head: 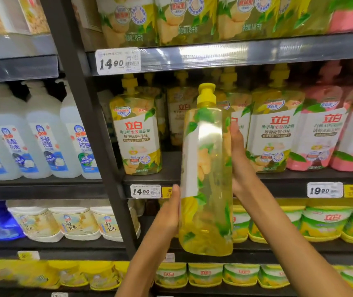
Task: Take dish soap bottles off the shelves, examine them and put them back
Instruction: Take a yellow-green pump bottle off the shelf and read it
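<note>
I hold a tall yellow dish soap bottle (206,172) upright in front of the middle shelf (149,179), its narrow side turned toward me. My left hand (170,213) presses flat against its lower left edge. My right hand (238,155) lies along its upper right side, fingers fairly straight and pointing up. The yellow cap is on top. Behind the bottle the shelf has an open gap, with matching yellow bottles (138,131) to the left and right (273,129).
Pink-labelled bottles (321,133) stand at the right of the same shelf, white bottles (42,133) in the left bay. A dark upright post (89,116) divides the bays. Price tags (145,191) line the shelf edge; tubs fill lower shelves.
</note>
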`<state>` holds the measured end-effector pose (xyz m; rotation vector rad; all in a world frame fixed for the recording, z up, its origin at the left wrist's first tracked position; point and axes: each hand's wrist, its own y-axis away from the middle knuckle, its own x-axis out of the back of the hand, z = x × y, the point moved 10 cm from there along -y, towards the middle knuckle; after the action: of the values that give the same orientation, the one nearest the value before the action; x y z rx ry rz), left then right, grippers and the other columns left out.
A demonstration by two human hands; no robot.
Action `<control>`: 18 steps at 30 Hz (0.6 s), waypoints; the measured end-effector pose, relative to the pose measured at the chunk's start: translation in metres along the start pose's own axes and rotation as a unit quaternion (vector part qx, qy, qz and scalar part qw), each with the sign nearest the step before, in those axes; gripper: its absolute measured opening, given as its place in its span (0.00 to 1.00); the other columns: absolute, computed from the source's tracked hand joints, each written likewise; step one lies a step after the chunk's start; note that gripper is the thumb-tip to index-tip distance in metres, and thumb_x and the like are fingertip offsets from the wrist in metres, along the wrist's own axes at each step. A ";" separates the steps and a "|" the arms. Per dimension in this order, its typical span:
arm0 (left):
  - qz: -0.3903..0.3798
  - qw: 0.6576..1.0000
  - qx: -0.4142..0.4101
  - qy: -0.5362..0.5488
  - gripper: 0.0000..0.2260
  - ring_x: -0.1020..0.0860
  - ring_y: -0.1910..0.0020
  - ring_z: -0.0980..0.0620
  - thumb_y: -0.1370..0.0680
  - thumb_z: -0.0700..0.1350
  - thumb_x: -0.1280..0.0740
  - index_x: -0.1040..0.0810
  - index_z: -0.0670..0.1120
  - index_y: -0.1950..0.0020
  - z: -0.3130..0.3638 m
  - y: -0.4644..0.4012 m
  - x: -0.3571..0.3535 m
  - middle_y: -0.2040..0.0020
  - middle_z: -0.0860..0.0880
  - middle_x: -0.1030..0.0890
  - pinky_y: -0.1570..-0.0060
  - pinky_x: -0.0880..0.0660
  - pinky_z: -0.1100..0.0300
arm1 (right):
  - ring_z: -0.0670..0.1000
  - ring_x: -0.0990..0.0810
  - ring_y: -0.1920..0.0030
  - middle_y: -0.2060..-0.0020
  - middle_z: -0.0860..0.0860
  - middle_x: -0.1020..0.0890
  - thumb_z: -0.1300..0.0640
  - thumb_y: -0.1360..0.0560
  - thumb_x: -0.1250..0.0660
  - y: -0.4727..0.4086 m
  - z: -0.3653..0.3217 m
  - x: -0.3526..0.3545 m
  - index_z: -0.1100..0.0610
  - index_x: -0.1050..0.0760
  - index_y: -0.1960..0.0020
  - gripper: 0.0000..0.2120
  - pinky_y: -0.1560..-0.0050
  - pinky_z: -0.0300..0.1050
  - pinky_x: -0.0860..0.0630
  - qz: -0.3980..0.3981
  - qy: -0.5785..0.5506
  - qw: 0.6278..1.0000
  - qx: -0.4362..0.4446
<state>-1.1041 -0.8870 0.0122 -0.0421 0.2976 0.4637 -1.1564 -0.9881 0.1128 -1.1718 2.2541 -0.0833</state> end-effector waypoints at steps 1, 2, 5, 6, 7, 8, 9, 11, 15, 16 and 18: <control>-0.011 1.000 0.001 -0.003 0.26 0.16 0.54 0.55 0.21 0.62 0.52 0.15 0.59 0.61 0.004 -0.001 -0.003 0.55 0.52 0.14 0.54 0.19 0.60 | 0.52 0.16 0.48 0.48 0.54 0.15 0.35 0.32 0.31 -0.002 -0.004 0.001 0.53 0.21 0.38 0.30 0.51 0.47 0.19 0.007 0.030 0.999 0.006; -0.013 1.000 -0.007 -0.003 0.26 0.16 0.55 0.58 0.22 0.63 0.53 0.16 0.58 0.57 0.008 -0.001 -0.004 0.56 0.54 0.14 0.57 0.19 0.63 | 0.53 0.16 0.47 0.46 0.55 0.16 0.37 0.36 0.27 -0.002 -0.009 0.001 0.56 0.25 0.35 0.36 0.49 0.49 0.19 0.023 0.071 0.997 0.011; 0.007 0.995 -0.098 -0.007 0.20 0.19 0.49 0.64 0.22 0.65 0.50 0.26 0.57 0.40 0.035 0.005 -0.002 0.49 0.60 0.16 0.53 0.22 0.65 | 0.52 0.15 0.52 0.50 0.52 0.14 0.42 0.43 0.21 0.003 -0.018 0.001 0.54 0.31 0.33 0.43 0.53 0.48 0.18 0.070 0.174 0.982 0.032; -0.003 0.991 -0.129 -0.040 0.22 0.22 0.44 0.64 0.26 0.66 0.41 0.30 0.60 0.36 0.040 0.009 -0.006 0.43 0.62 0.19 0.47 0.24 0.64 | 0.50 0.15 0.52 0.50 0.50 0.15 0.42 0.44 0.21 0.006 -0.018 0.002 0.52 0.32 0.32 0.44 0.53 0.47 0.18 0.086 0.199 0.976 0.036; -0.007 0.985 -0.150 -0.079 0.27 0.24 0.41 0.64 0.31 0.66 0.34 0.33 0.63 0.34 0.042 0.012 -0.011 0.40 0.64 0.21 0.42 0.26 0.62 | 0.48 0.15 0.52 0.49 0.49 0.15 0.41 0.45 0.21 0.008 -0.016 0.002 0.50 0.33 0.32 0.45 0.53 0.46 0.18 0.098 0.223 0.969 0.039; -0.002 0.982 -0.162 -0.093 0.30 0.24 0.40 0.64 0.35 0.65 0.30 0.34 0.65 0.35 0.041 0.015 -0.013 0.40 0.64 0.22 0.42 0.26 0.61 | 0.46 0.15 0.51 0.48 0.47 0.16 0.40 0.45 0.21 0.010 -0.017 0.001 0.49 0.34 0.32 0.46 0.53 0.44 0.19 0.101 0.249 0.962 0.044; 0.011 0.979 -0.175 -0.102 0.31 0.23 0.41 0.63 0.37 0.64 0.29 0.34 0.65 0.36 0.042 0.017 -0.012 0.41 0.63 0.21 0.44 0.25 0.63 | 0.45 0.16 0.50 0.46 0.46 0.17 0.38 0.45 0.21 0.010 -0.017 -0.002 0.48 0.34 0.31 0.46 0.52 0.43 0.19 0.097 0.272 0.956 0.046; 0.014 0.977 -0.193 -0.091 0.30 0.22 0.42 0.60 0.37 0.61 0.28 0.32 0.63 0.36 0.046 0.016 -0.012 0.42 0.61 0.20 0.47 0.23 0.66 | 0.46 0.18 0.45 0.41 0.46 0.20 0.34 0.41 0.24 0.007 -0.021 -0.003 0.45 0.35 0.30 0.44 0.48 0.45 0.20 0.074 0.298 0.951 0.036; -0.002 0.984 -0.177 0.003 0.27 0.21 0.40 0.54 0.30 0.59 0.31 0.28 0.55 0.33 0.048 0.017 -0.008 0.39 0.53 0.20 0.44 0.23 0.60 | 0.37 0.19 0.46 0.47 0.36 0.18 0.33 0.35 0.33 0.003 -0.035 -0.002 0.42 0.31 0.31 0.34 0.54 0.33 0.24 0.020 0.275 0.961 0.027; 0.000 0.986 -0.163 0.026 0.24 0.21 0.41 0.54 0.30 0.61 0.31 0.25 0.57 0.36 0.048 0.018 -0.006 0.40 0.53 0.19 0.47 0.21 0.59 | 0.38 0.19 0.46 0.47 0.37 0.17 0.34 0.35 0.33 0.003 -0.034 -0.004 0.44 0.32 0.30 0.36 0.51 0.35 0.23 0.013 0.260 0.965 0.020; 0.000 0.990 -0.134 0.051 0.14 0.18 0.47 0.56 0.29 0.63 0.34 0.18 0.61 0.46 0.044 0.020 -0.006 0.46 0.55 0.16 0.56 0.20 0.62 | 0.46 0.18 0.43 0.43 0.45 0.17 0.37 0.34 0.30 0.004 -0.023 -0.010 0.49 0.35 0.28 0.38 0.43 0.45 0.22 -0.011 0.220 0.975 -0.008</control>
<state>-1.1061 -0.8670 0.0567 -0.3286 0.3333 0.4998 -1.1670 -0.9827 0.1354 -1.2861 2.6242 -0.3686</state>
